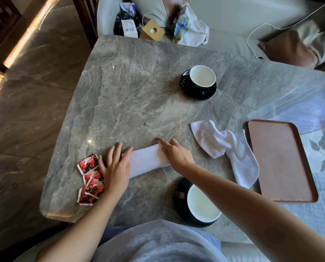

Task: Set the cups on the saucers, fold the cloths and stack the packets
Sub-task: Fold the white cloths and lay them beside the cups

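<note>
On the grey marble surface (pixel 129 87) lie a far saucer (pixel 197 94), a near saucer (pixel 182 210), a rolled cloth (pixel 148 159), a crumpled cloth (pixel 224 144), red packets (pixel 90 178) and a brown tray (pixel 278 159).

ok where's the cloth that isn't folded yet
In the head view the unfolded cloth lies crumpled on the right of the table, between the right hand and the brown tray, beyond the near cup.

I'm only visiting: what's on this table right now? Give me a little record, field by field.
far cup: on the far saucer
near cup: on the near saucer
rolled cloth: under both hands
left hand: flat on its left end
right hand: on its right end, grip unclear
loose cloth: crumpled beside the tray
packets: red, loosely overlapping by the left hand
</note>
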